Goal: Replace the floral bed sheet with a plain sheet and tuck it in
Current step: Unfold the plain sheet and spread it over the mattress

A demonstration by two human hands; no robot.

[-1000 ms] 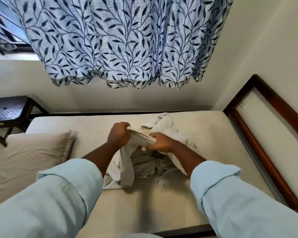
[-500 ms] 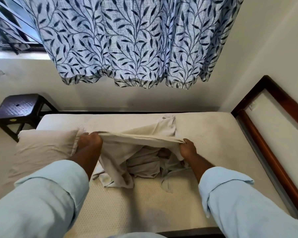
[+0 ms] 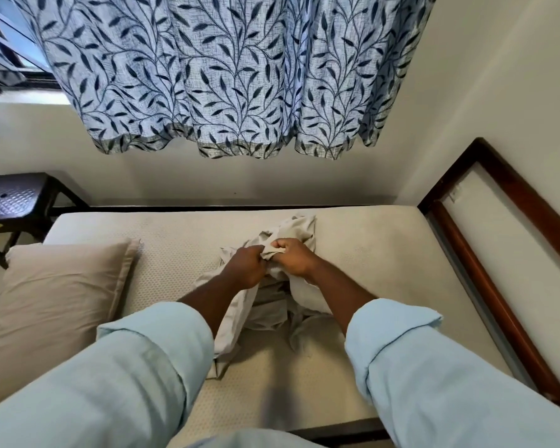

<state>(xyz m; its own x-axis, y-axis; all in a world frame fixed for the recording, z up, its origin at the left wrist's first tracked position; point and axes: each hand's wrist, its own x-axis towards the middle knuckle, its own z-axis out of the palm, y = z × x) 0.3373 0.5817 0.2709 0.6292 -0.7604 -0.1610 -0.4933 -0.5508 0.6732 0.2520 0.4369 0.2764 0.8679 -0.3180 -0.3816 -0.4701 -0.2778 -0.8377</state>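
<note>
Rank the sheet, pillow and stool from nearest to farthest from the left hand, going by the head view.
1. Sheet: gripped by the left hand, bunched mid-bed on the mattress.
2. Pillow: to the left, lying on the mattress.
3. Stool: far left, beyond the pillow, off the bed by the wall.

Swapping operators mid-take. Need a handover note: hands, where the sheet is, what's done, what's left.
Left hand: grips a bunched edge of the plain sheet.
Right hand: grips the same bunch, close beside the left.
Sheet: a crumpled heap mid-mattress.
Pillow: at the left end.
Done: mattress bare, no floral sheet in view.
Left: open the sheet out, spread it, tuck it in.
</note>
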